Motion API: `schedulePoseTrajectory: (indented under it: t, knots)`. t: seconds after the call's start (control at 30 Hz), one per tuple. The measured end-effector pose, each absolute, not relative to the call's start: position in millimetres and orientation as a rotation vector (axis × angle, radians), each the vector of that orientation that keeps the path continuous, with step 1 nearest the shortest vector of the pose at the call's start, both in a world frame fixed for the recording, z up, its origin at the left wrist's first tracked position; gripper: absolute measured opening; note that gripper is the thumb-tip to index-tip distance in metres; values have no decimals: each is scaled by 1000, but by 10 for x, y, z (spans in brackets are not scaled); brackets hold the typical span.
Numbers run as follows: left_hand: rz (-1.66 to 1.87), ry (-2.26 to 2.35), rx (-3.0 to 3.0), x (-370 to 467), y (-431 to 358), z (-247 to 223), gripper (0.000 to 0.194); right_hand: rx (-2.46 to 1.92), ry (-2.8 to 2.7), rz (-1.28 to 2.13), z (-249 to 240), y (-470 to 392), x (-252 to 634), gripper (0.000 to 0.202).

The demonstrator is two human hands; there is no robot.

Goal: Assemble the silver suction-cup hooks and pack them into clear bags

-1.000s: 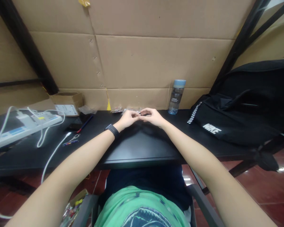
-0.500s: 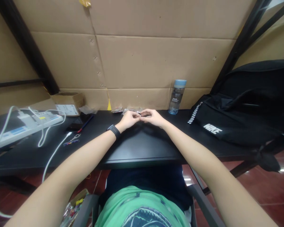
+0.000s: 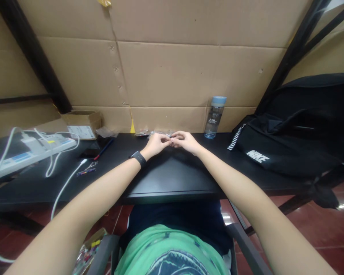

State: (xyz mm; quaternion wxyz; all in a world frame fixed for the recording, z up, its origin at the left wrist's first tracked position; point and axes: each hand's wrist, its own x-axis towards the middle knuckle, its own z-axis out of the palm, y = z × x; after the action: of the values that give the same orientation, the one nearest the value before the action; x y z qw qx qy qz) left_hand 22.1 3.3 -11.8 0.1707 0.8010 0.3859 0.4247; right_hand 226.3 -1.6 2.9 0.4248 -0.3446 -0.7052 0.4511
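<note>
My left hand [image 3: 157, 144] and my right hand [image 3: 185, 142] meet fingertip to fingertip above the black desk [image 3: 172, 175]. Both are closed in a pinch. Whatever lies between the fingertips is too small or too hidden to name. Just behind the hands, along the cardboard wall, lie small shiny clear plastic packets [image 3: 143, 133], partly covered by my fingers. A dark watch [image 3: 138, 157] is on my left wrist.
A water bottle [image 3: 215, 117] stands at the back right, beside a black bag [image 3: 298, 133]. To the left are a white power strip [image 3: 31, 156] with cables, a small cardboard box [image 3: 84, 124], a phone [image 3: 88, 153] and a keychain [image 3: 88, 169].
My right fingers have curled slightly and the fingertips of both hands have drawn closer together. The objects on the desk have not moved.
</note>
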Motion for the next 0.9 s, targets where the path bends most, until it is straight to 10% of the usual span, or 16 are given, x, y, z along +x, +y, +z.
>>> schedulePoseTrajectory:
  t: [0.9]
  knots:
    - [1168,1165,2388,257,-5,-127,19,-909,-1784,1077,2,27,2273,36]
